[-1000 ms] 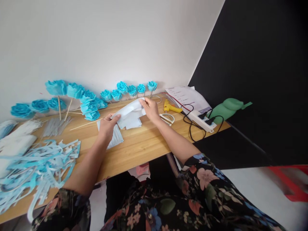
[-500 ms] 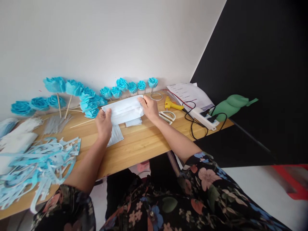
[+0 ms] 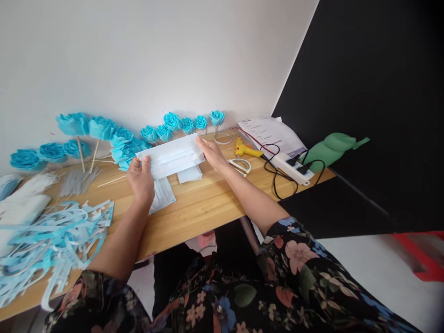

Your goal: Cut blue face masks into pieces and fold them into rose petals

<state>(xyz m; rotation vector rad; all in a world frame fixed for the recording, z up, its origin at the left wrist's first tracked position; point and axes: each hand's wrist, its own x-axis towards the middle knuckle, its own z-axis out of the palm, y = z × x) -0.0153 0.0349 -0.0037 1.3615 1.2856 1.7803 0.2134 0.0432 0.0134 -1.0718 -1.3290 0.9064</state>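
Note:
A flat white mask sheet (image 3: 170, 156) is stretched between both hands, just above the wooden table (image 3: 194, 208). My left hand (image 3: 140, 178) pinches its left end, thumb on top. My right hand (image 3: 211, 151) grips its right end with fingers closed on the edge. Under the sheet lie more white and pale blue pieces (image 3: 163, 194). Blue fabric roses on sticks (image 3: 120, 136) lean along the wall behind the hands.
A heap of pale blue strips (image 3: 55, 236) fills the table's left side. White scissors (image 3: 241, 165), a yellow glue gun (image 3: 246, 150), a wire ring (image 3: 223, 137), a power strip with black cables (image 3: 289, 169), papers (image 3: 268, 132) and a green object (image 3: 331, 145) lie to the right.
The crumpled white sheet has been pulled out flat between the hands. My left hand moved left and up to hold its end, while my right hand kept hold of the right end.

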